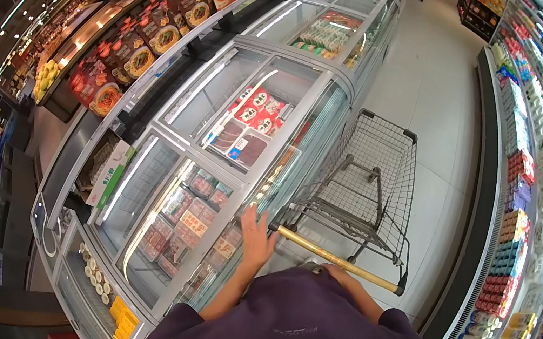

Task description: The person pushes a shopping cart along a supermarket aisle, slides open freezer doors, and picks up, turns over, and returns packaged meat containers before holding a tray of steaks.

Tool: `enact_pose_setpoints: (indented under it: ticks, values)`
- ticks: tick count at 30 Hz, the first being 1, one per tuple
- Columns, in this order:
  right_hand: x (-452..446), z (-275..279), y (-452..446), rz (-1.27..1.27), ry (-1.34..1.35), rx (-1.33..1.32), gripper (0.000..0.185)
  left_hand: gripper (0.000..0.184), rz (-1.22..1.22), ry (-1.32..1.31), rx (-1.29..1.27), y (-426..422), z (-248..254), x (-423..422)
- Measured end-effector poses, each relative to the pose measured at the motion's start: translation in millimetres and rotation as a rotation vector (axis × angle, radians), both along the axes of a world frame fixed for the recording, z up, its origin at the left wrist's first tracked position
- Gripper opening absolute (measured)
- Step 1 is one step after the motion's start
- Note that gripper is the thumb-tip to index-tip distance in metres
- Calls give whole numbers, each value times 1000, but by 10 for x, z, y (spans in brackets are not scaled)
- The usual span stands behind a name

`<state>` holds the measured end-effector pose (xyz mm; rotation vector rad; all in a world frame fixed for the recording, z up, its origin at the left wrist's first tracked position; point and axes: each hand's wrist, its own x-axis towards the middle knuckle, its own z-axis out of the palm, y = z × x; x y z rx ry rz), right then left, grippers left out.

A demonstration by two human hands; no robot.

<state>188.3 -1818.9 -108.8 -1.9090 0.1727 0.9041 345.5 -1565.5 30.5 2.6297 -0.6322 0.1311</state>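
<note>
My left hand (256, 239) is raised over the front edge of the chest freezer (211, 168), just left of the cart handle's end. Its fingers are apart and nothing shows in them. Close to my shirt front, behind the yellowish handle (335, 259), is my right hand (338, 275); its fingers are mostly hidden. The wire shopping cart (366, 177) stands ahead of me with only bare mesh visible inside. Beneath the freezer's glass lie trays of packed meat (186, 216), and farther along are red-and-white packages (257, 110) beside dark trays (246, 149).
Along the right runs a lit refrigerated shelf (512, 243) with packaged goods behind a dark base ledge (476, 202). The tiled aisle floor (437, 68) stretches ahead between it and the freezers. A green-and-white box (111, 175) sits on the freezer's far side.
</note>
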Motion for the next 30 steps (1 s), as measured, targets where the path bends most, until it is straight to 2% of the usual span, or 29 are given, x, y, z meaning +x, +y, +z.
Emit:
enact_pose_setpoints:
  ticks: [1,4,7,10,11,15,23,26,29,30]
  values:
    - [-86,-384,-15,-198,-50,59,46,64,-129,25,-9,-266,66,25]
    - [-170,-420,-189,-272,-107,35,44,51,-490,11,23,-818,-21,42]
    - [-230,-165,-313,-275,-132,-11,42,34,-488,184,246,-1077,-446,-31]
    - [-305,-11,-344,-309,-153,-47,40,41,-459,266,289,-1130,-527,-5]
    - [-312,31,-337,-319,-158,-55,39,42,-463,53,123,-1109,-608,-7]
    - [-283,140,-264,-356,-182,-90,36,38,-404,-71,59,-1157,-621,2]
    - [-15,344,-177,-215,-343,-145,25,40,-293,-30,88,-1536,-695,371]
    - [224,695,-219,-120,-306,-160,24,40,-295,-27,31,-1747,-747,566]
    - [471,823,-262,-29,-268,-269,19,40,-309,72,8,-1960,-719,811]
    - [600,953,-261,-129,-328,-225,17,39,-320,142,34,-2028,-678,891]
